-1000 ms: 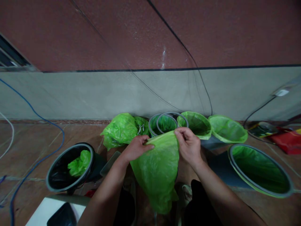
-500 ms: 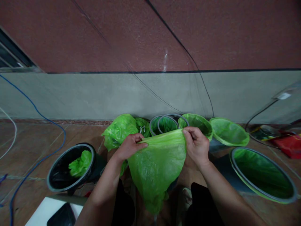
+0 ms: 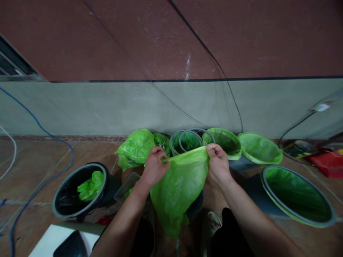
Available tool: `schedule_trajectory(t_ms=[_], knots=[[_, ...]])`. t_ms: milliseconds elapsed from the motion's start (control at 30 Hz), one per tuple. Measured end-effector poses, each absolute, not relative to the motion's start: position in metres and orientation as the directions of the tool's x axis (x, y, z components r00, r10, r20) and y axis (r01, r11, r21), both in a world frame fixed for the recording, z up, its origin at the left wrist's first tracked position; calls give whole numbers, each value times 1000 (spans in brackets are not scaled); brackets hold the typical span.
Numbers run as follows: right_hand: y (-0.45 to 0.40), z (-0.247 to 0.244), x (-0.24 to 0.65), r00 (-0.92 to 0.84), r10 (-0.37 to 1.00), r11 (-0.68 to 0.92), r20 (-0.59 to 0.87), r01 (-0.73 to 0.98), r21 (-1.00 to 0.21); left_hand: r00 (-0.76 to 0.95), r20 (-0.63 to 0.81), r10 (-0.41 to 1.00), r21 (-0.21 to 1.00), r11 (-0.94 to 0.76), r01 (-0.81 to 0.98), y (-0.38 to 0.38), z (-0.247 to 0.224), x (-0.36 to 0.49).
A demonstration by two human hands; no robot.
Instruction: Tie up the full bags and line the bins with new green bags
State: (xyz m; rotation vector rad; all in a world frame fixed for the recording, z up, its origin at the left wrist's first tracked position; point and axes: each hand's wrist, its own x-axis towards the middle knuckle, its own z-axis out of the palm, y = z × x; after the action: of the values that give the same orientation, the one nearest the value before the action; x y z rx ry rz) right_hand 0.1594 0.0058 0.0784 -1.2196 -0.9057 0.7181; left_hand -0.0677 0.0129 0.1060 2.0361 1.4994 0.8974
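A thin green trash bag [image 3: 179,191] hangs between my hands, its top edge stretched across and its lower end narrowing downward. My left hand [image 3: 155,167] pinches the left end of that edge, with the fingers curled. At the right end, my right hand [image 3: 218,162] grips the rim between thumb and fingers. Behind the bag, partly hidden by it, a dark bin [image 3: 197,205] stands on the floor. Just beyond my hands, two grey rings [image 3: 182,132] overlap on a green-lined bin by the wall.
Green-lined bins [image 3: 261,148] line the wall, and a larger one [image 3: 297,194] tilts at right. At left stands a black-lined bin [image 3: 57,200] holding a crumpled green bag [image 3: 92,185]. A bulging green bag [image 3: 138,144] and blue cable [image 3: 44,130] lie on the floor.
My hands have drawn slightly closer together, the left moving rightward and the right a little leftward. The bag's top edge has narrowed. More of a grey container shows beside my left forearm.
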Motion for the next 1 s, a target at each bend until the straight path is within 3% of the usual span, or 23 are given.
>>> schedule_trajectory(t_ms=[100,267,433,600,833,1000], knots=[[4,82,161,459,845,246,275,124,-961,277,230,933,674,-358,646,12,109,-68],[-1,95,158,351,858,314,375,220,-924,511,30,859,713,-377,592,10,112,-76],[-8,104,151,269,884,326,383,233,-916,573,-10,819,864,-281,417,7,115,-74],[-13,106,147,155,927,310,342,198,-930,635,-24,772,900,-259,349,10,113,-59],[-10,107,152,193,926,304,325,130,-944,502,-10,865,834,-270,482,12,101,-55],[-23,104,132,41,967,248,253,85,-965,250,55,967,744,-207,636,6,97,-41]])
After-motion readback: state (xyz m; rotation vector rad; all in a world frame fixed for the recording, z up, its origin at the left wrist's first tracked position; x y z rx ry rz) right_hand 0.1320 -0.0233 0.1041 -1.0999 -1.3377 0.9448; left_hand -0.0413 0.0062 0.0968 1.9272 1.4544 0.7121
